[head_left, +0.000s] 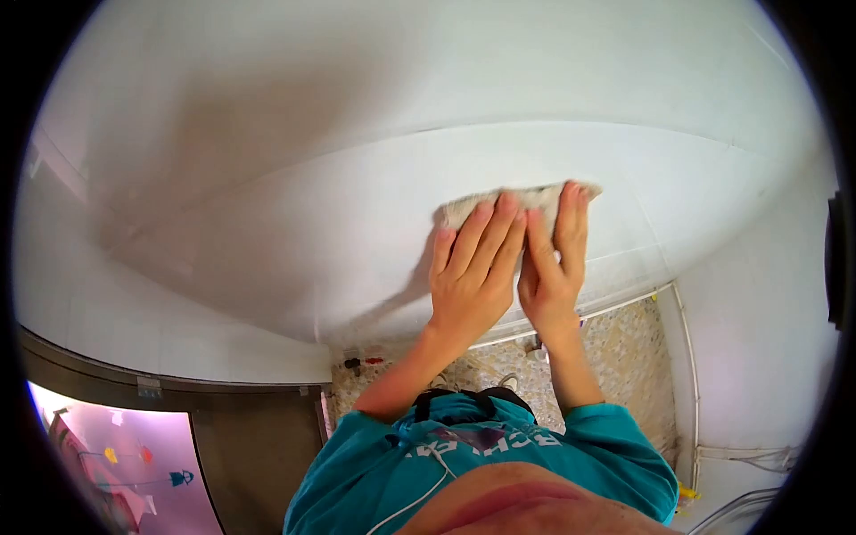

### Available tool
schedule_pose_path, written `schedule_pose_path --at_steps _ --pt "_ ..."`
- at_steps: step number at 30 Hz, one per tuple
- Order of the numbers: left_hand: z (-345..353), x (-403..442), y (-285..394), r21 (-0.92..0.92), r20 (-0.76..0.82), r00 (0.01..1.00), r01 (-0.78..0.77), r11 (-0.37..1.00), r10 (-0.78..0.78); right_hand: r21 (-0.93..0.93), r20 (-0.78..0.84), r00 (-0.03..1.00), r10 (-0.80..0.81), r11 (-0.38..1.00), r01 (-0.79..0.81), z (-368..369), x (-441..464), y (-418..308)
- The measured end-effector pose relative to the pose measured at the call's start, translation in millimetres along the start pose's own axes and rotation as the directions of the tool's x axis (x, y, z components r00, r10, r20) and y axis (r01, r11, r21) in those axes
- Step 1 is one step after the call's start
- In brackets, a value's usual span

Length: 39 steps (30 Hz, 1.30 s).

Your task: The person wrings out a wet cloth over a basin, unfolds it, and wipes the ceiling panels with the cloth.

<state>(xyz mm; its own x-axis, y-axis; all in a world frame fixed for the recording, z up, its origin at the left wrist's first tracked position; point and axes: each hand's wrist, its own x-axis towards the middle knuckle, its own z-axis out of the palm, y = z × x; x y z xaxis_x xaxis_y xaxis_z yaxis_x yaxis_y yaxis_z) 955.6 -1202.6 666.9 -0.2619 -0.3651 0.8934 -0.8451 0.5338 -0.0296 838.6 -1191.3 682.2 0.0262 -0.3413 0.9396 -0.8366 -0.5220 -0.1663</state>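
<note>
1. cloth point(462, 210) lies flat against the white wall panel point(383, 205), under the fingers of both hands, with the floor below the panel.
2. the left hand point(473, 281) is open and flat, palm side toward the panel. its fingers point up and are slightly apart, their ends on the left and middle part of the cloth. it is not closed around anything.
3. the right hand point(553, 267) is open too, just beside the left hand. a clear gap shows between its fingers, and the longer ones reach up to the cloth's top edge. it rests on the cloth without a fist around it.
4. the cloth looks beige and soft, wider sideways than it is tall, with a slightly uneven upper edge. one corner sticks out to the right past the right hand; the other end shows above the left hand's outer finger. the hands hide its lower part, so whether it is folded is hard to tell.
5. a shadow falls on the panel to the left of the hands.
6. below are a speckled floor point(624, 357) and the person's teal shirt point(357, 481), with a white cord point(412, 501) hanging over it.
</note>
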Motion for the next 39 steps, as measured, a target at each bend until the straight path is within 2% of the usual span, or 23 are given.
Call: schedule_pose_path --at_steps 3,7,8,15,17,19,23,25,28,33,35,39 --pt "-10.3 44.6 12.0 -0.004 -0.063 0.997 0.037 0.999 -0.038 -0.002 -0.032 0.999 -0.023 1.0 0.023 -8.9 34.7 5.9" --pt "-7.0 56.7 23.6 -0.028 -0.134 0.985 0.105 0.994 -0.108 0.012 -0.111 0.991 -0.08 0.997 0.082 -12.2 47.7 16.6" --pt "-3.0 50.5 22.4 0.015 -0.131 0.987 0.092 0.996 -0.09 0.018 -0.095 0.993 -0.076 0.997 0.078 -12.4 42.6 18.5" --pt "51.6 -59.2 30.1 -0.014 -0.049 0.996 0.077 0.997 -0.078 0.018 0.093 0.995 0.034 0.999 -0.036 -0.4 -72.0 39.7" --pt "56.7 -71.5 32.8 0.013 -0.058 0.998 0.039 0.999 -0.038 0.018 0.133 0.99 0.053 0.998 -0.056 -3.5 -82.7 45.0" --pt "57.2 -72.3 35.6 0.014 -0.034 0.997 0.075 0.997 -0.074 0.022 0.175 0.984 0.028 0.999 -0.032 -7.0 -79.8 46.5" --pt "47.3 -31.8 44.7 0.006 -0.058 0.992 0.109 0.994 -0.108 0.037 0.107 0.994 0.007 0.999 -0.011 -15.1 -34.3 45.9" --pt "34.3 9.0 49.6 0.007 -0.075 0.993 0.095 0.995 -0.094 0.033 -0.016 0.999 -0.031 0.999 0.032 -17.0 -7.0 53.3" --pt "23.7 52.1 55.0 0.004 -0.124 0.989 0.082 0.997 -0.081 0.003 -0.102 0.99 -0.096 0.995 0.097 -23.6 30.7 61.7" --pt "18.5 62.0 56.0 0.006 -0.125 0.989 0.078 0.997 -0.077 -0.01 -0.089 0.989 -0.115 0.993 0.115 -33.6 43.3 63.3" --pt "23.1 49.6 55.7 0.007 -0.082 0.993 0.091 0.996 -0.09 0.045 -0.073 0.992 -0.102 0.993 0.106 -32.7 35.7 66.4" --pt "52.5 -9.2 61.6 0.033 -0.045 0.998 0.044 0.998 -0.043 0.048 0.001 0.999 -0.037 0.998 0.037 -29.4 -29.7 75.7"
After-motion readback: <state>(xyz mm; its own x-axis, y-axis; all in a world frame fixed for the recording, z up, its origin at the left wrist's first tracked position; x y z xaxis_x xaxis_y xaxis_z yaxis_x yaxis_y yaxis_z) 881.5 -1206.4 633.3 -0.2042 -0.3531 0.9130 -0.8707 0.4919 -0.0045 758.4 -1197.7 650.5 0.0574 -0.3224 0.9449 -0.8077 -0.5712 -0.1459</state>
